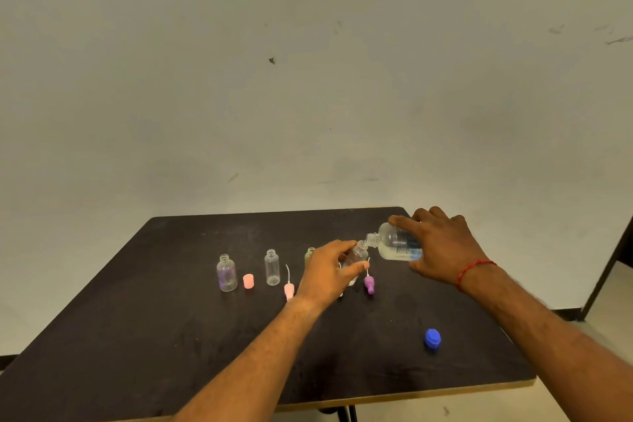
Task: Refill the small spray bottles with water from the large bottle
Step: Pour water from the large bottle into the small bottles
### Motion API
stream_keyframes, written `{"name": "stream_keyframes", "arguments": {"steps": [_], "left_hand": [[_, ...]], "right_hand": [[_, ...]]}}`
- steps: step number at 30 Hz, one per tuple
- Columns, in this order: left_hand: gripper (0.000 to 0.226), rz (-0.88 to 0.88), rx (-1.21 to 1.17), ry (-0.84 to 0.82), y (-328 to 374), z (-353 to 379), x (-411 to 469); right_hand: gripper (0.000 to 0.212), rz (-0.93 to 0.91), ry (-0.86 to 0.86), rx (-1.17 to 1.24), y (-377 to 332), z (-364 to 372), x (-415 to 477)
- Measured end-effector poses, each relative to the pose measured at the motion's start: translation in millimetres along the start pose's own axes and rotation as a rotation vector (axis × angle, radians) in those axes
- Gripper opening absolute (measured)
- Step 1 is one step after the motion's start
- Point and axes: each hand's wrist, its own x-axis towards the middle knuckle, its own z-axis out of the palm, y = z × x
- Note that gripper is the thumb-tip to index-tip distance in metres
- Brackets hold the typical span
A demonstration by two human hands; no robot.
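Note:
My right hand grips the large clear bottle, tipped on its side with its open neck pointing left. That neck meets the mouth of a small clear spray bottle, which my left hand holds on the black table. Further left stand two open small bottles, one purple-tinted and one clear. A greenish small bottle shows partly behind my left hand.
Loose parts lie among the bottles: a pink cap, a pink spray head with tube and a purple spray head. The large bottle's blue cap sits near the table's front right. A wall stands right behind the table.

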Motion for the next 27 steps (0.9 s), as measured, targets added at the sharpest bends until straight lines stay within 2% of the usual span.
{"name": "stream_keyframes", "arguments": {"steps": [27], "left_hand": [[0.053, -0.02, 0.018, 0.007, 0.9, 3.0, 0.2]], "right_hand": [[0.085, -0.004, 0.007, -0.014, 4.0, 3.0, 2.3]]}}
